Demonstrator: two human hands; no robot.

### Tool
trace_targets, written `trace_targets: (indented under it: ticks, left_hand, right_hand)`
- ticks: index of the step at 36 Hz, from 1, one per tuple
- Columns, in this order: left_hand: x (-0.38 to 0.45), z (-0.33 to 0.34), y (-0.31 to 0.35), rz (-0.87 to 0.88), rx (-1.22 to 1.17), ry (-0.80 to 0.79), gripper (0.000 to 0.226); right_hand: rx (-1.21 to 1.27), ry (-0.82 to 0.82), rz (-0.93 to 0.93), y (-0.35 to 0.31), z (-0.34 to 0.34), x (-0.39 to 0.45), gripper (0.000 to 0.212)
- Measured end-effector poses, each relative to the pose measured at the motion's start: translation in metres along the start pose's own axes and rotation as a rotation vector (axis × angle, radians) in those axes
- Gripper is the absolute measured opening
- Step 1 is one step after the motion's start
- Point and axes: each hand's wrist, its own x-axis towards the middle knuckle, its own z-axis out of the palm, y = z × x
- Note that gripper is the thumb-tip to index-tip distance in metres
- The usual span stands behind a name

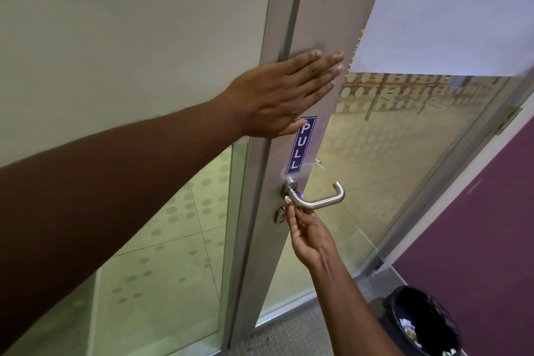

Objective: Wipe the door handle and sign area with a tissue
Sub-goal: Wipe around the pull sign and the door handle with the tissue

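Left hand (277, 95) flat on door (323, 23); right hand (309, 235) fingers (289, 211) touching handle (318, 201).

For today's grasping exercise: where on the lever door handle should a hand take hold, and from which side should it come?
Grip the straight horizontal bar of the lever door handle, closing around it from below and in front, as the right hand approaches now. The bar stands off the door, leaving finger room behind; its returned end stops slipping. The left hand lies flat above the PULL sign.
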Motion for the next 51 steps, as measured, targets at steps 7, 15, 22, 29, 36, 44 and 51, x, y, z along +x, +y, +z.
trace_targets:
  ticks: [7,15,22,29,36,44,51]
  left_hand:
    - [0.001,0.001,-0.001,-0.002,-0.002,0.007,0.079]
    - [0.001,0.003,-0.001,0.001,0.0,0.001,0.08]
    - [0.0,0.002,0.0,-0.002,-0.004,0.004,0.08]
    - [0.001,0.001,-0.001,0.001,-0.024,0.001,0.079]
    - [0.0,0.001,-0.001,-0.004,-0.039,-0.001,0.079]
    - [0.001,-0.001,-0.001,-0.004,-0.043,-0.018,0.079]
    - [0.0,0.0,-0.001,-0.001,-0.036,-0.012,0.079]
  right_hand:
    - [0.038,-0.011,-0.017,-0.007,-0.01,-0.011,0.028]
    - [0.035,0.046,0.009,-0.005,-0.006,-0.014,0.029]
    - [0.07,0.043,0.064,-0.015,0.007,-0.025,0.029]
    - [0.227,0.221,-0.09,-0.049,0.0,-0.045,0.019]
    - [-0.326,0.194,-0.422,-0.119,0.012,-0.045,0.019]
    - [-1.561,0.309,-0.644,-0.137,0.015,-0.014,0.038]
    - [-2.245,0.094,-0.769,-0.136,0.032,-0.007,0.035]
